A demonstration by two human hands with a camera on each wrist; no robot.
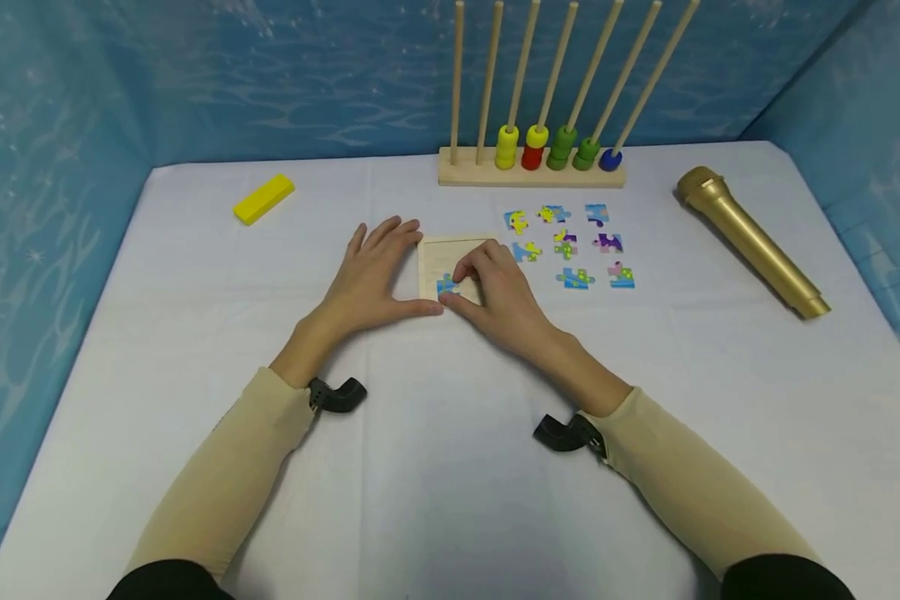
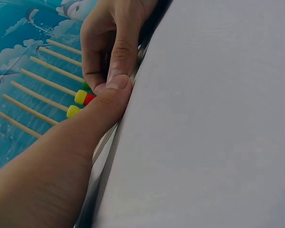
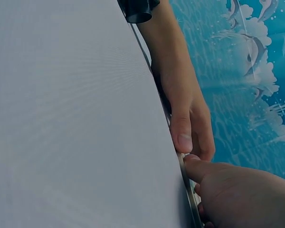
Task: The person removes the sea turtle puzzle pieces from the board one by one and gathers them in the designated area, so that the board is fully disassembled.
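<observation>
A small square wooden puzzle tray (image 1: 446, 254) lies at the table's middle, partly covered by my right hand. Inside its lower left corner sits a blue jigsaw piece (image 1: 446, 284). My right hand (image 1: 498, 296) reaches in from the right, with thumb and bent forefinger pinching at this piece. Along the tray's left side rests my left hand (image 1: 371, 279), fingers stretched and spread, its thumb at the lower edge. Both thumbs come close together in the left wrist view, where my left thumb (image 2: 102, 107) shows; the piece is hidden there.
Several loose jigsaw pieces (image 1: 566, 242) are spread right of the tray. Behind them stands a wooden bead rack (image 1: 528, 177) with tall pegs and coloured beads. A gold microphone (image 1: 753, 242) lies at the right; a yellow block (image 1: 264, 198) lies at the back left.
</observation>
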